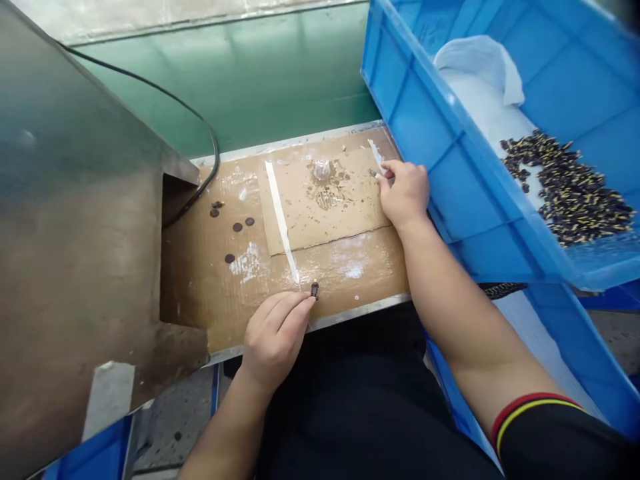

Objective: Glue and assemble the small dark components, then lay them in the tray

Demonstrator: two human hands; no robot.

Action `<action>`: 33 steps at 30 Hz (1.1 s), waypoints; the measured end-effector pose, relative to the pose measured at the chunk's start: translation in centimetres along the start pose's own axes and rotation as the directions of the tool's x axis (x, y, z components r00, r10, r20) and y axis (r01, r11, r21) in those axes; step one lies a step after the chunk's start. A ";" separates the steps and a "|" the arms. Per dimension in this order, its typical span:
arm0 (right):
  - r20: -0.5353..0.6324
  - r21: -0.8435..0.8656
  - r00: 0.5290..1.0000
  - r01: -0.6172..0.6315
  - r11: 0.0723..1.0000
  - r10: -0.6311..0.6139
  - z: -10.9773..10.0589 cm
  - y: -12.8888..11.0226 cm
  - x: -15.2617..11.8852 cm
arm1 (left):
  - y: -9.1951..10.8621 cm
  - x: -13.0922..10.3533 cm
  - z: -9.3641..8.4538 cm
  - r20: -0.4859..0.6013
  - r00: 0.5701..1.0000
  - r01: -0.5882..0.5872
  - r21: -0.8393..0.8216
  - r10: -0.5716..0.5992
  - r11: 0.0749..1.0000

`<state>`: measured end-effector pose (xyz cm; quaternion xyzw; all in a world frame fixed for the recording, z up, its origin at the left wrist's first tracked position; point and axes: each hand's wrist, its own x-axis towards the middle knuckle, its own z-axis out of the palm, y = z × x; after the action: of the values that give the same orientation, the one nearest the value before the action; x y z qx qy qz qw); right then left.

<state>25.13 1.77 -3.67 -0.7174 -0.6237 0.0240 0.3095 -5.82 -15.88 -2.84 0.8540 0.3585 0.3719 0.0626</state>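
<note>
My left hand [277, 333] is closed near the front edge of the cardboard-covered bench. Thumb and fingertips pinch a small dark part with a yellow tip [315, 289], held upright. My right hand [406, 193] is closed too, at the right end of the bench beside the blue crate. Between its thumb and forefinger is a small greyish piece [373, 173], mostly hidden by the fingers, so its kind is unclear. Left of that hand, a clear domed piece [323, 169] sits on a stained cardboard sheet [310, 230] held by white tape [280, 210].
A large blue crate [415, 107] at right holds a white bag [480, 87] and a heap of small black-and-yellow parts [570, 190]. Several dark discs [237, 227] lie on the left of the bench. A metal housing [90, 233] with a black cable [165, 93] stands at left.
</note>
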 end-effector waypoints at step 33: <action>0.293 0.484 0.858 0.247 0.840 -0.421 -3.6 -8.6 -19.2 | -0.2 -1.8 1.4 -0.034 0.996 0.087 0.043 -0.085 0.995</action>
<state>14.90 -16.92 -3.42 -0.4893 -0.7689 0.2469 0.3293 -5.85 -16.70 -5.00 0.8328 0.4040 0.3747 0.0537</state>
